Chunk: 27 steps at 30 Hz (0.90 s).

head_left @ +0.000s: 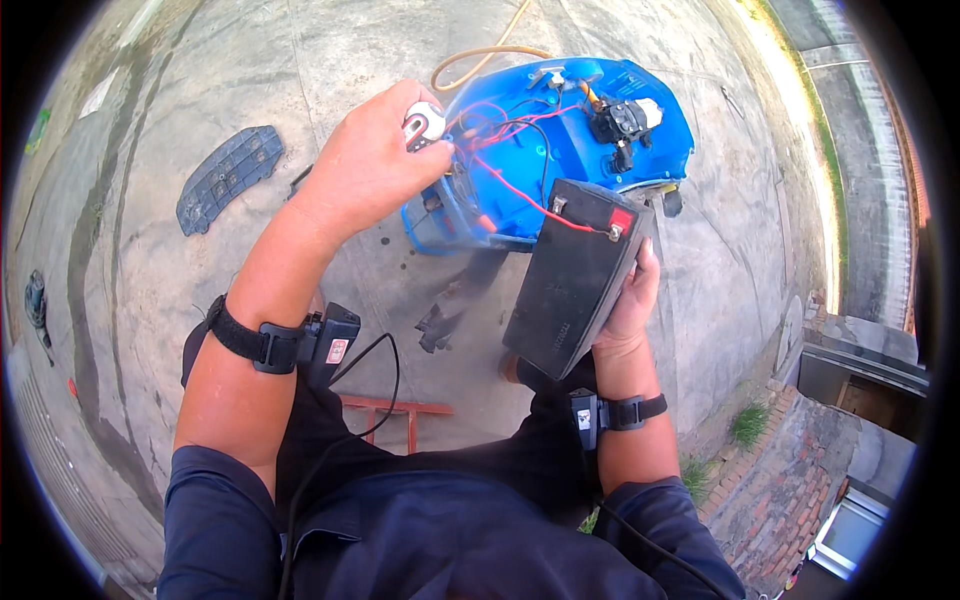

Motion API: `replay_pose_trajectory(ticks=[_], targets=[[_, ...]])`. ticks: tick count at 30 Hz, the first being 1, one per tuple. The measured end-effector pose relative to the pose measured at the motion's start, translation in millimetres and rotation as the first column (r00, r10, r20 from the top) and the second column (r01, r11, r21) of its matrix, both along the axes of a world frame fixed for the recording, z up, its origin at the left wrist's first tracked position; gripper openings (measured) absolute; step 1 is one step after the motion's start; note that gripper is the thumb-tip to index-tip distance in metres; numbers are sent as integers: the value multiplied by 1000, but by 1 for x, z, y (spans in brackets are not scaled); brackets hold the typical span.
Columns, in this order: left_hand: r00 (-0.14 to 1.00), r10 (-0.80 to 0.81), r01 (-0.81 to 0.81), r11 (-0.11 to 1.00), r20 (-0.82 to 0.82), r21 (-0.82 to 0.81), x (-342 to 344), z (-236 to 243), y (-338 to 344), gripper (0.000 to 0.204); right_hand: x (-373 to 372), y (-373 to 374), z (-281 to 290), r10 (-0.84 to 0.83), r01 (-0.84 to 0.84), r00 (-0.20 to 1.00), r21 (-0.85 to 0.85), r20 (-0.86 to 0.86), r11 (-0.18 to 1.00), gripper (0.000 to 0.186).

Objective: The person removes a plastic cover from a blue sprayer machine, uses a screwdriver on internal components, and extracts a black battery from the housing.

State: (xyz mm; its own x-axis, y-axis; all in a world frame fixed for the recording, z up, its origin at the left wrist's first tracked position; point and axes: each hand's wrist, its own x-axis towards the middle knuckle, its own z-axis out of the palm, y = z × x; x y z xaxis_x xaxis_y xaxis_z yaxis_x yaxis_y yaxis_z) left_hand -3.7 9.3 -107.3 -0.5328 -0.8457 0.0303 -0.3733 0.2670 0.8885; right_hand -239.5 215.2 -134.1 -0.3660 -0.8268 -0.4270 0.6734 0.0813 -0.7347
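Note:
My right hand (630, 305) is closed around the right side of a black rectangular battery (565, 285), which is tilted. A red wire (520, 190) runs to the battery's terminal by a red patch; the other terminal has no wire I can make out. My left hand (375, 150) is closed on a small rounded white object (425, 122) with a dark and red inset; its kind is unclear. Blurred wires and something see-through lie beside those fingers. Beyond both hands rests a blue plastic housing (570, 150), open side up, with a black pump (622, 122) inside.
A dark ribbed plastic panel (230, 175) lies on the concrete at left. A tan hose (490, 50) curves behind the housing. Under me shows a red metal frame (400, 407). A dark tool (37, 300) lies far left. Brickwork (770, 490) stands at lower right.

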Motion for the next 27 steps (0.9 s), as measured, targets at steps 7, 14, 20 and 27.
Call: replay_pose_trajectory(ticks=[7, 14, 20, 27], targets=[[1000, -1, 2, 1000, 7, -16, 0, 0, 0, 26, 0, 1, 0, 1, -1, 1000, -3, -2, 1000, 79], [1000, 6, -6, 1000, 8, 7, 0, 2, 1, 26, -2, 1, -3, -6, 6, 1000, 0, -22, 1000, 79], [1000, 7, -7, 1000, -16, 22, 1, -1, 0, 26, 0, -1, -3, -12, 12, 1000, 7, -4, 1000, 80], [998, -13, 14, 1000, -59, 21, 2, -5, -3, 26, 0, -2, -2, -11, 11, 1000, -4, 25, 1000, 81]])
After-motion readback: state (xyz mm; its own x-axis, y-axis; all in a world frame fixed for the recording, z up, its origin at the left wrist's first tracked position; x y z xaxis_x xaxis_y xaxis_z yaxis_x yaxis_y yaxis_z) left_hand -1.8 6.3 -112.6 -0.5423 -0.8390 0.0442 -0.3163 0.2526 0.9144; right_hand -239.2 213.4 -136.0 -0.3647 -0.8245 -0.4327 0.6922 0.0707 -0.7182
